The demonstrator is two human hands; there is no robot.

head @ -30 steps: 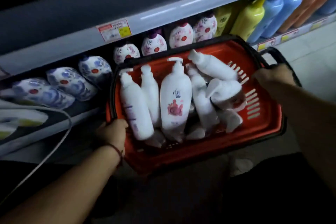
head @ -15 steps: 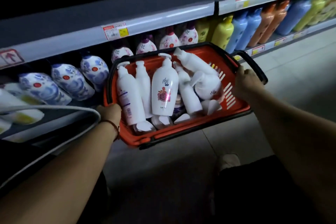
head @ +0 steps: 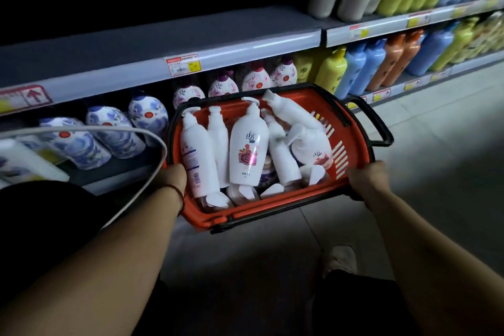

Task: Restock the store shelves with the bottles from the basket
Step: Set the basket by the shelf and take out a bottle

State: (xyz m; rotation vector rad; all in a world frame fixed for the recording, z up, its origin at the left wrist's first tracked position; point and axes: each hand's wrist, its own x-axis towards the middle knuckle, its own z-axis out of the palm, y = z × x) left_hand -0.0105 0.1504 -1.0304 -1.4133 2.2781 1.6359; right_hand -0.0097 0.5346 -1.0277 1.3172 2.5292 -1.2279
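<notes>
Both hands grip the red basket (head: 351, 128) at its near corners, left hand (head: 172, 176) and right hand (head: 366, 179). White pump bottles (head: 248, 150) lie heaped inside; none appears shelved yet, and the grey shelf (head: 163, 35) above sits bare.

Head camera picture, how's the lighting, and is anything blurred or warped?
Head view: dim overall, upper left nearly black; light falls on the red basket and its white pump bottles, pink glare on the middle label; shelf edge bows from the wide-angle lens; far-right coloured bottles look soft.
</notes>
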